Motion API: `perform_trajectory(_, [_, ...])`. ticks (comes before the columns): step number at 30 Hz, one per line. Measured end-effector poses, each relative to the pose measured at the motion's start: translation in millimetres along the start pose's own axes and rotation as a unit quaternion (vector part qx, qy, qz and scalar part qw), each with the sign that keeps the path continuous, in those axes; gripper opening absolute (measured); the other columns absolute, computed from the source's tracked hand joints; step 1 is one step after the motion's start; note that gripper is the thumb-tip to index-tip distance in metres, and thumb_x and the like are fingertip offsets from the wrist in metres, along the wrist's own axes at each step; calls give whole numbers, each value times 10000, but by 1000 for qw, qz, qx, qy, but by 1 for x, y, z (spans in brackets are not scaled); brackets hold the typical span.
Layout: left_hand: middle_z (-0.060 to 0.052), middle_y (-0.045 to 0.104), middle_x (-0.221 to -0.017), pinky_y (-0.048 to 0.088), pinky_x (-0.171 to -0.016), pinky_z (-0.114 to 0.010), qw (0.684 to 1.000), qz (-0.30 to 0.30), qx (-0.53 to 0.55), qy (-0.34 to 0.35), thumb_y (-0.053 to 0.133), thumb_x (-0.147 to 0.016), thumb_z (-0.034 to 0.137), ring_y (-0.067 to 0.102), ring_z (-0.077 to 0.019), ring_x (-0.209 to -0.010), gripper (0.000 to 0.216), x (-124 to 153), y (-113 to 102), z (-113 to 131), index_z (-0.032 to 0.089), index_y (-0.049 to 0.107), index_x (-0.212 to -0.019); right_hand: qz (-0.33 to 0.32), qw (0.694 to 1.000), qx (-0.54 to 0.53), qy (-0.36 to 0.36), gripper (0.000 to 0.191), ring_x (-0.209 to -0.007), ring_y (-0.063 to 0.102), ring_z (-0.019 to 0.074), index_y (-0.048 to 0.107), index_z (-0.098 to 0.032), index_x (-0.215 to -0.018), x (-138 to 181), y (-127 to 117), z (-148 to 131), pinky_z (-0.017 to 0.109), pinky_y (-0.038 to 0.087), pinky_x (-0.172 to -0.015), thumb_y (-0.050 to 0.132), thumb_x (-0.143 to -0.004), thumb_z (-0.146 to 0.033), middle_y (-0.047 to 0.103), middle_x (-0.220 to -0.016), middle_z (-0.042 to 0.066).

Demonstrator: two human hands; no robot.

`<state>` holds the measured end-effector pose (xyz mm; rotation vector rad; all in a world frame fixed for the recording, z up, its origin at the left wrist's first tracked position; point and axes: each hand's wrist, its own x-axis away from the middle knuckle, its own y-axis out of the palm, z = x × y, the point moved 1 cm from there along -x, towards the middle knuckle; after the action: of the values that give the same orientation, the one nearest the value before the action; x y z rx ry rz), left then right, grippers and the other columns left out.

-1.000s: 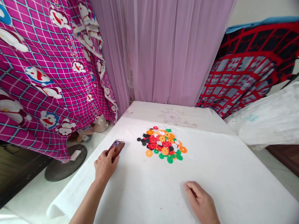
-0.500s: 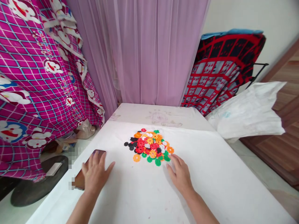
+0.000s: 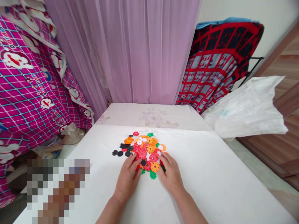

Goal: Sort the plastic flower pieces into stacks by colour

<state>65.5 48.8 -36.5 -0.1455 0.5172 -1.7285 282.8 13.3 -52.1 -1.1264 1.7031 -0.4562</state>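
Note:
A heap of flower-shaped plastic discs (image 3: 143,151) in red, orange, black, white and green lies on the white-covered table (image 3: 210,174). My left hand (image 3: 128,178) rests at the near left side of the heap, its fingers spread and touching the edge pieces. At the near right side is my right hand (image 3: 172,175), fingers apart against the pieces, partly hiding some of them. Between the two hands a black disc (image 3: 143,162), an orange disc (image 3: 155,166) and a green disc (image 3: 153,175) show. Neither hand grips a piece that I can see.
Pixelated blocks hide the table's left edge. A white plastic bag (image 3: 247,109) stands beyond the right edge, near a red and black patterned cloth (image 3: 210,65). Purple curtains (image 3: 140,56) hang behind the table, and a magenta patterned cloth (image 3: 35,87) hangs at left.
My left hand has moved right, from the phone to the heap. My right hand has come in against the heap's right side. The view has shifted slightly.

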Motion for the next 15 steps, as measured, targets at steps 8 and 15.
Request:
perform_trajectory(8, [-96, 638, -1254, 237, -1186, -534, 994, 25, 93, -52, 697, -755, 326, 502, -335, -1264, 172, 2, 1, 3, 290, 750, -914, 70, 997, -36, 4, 357, -1142, 561, 230, 699, -246, -1033, -2, -6, -7, 439, 460, -993, 406, -864, -132, 654, -1186, 60])
perform_trajectory(15, [-63, 461, -1497, 24, -1192, -586, 986, -120, -69, 93, 669, -803, 413, 261, -351, -1450, 422, 3, 0, 15, 334, 664, -1217, 6, 1000, 1, 7, 226, -1026, 541, 244, 693, -237, -1030, 1, -26, -29, 401, 415, -895, 593, -836, -294, 654, -1078, 63])
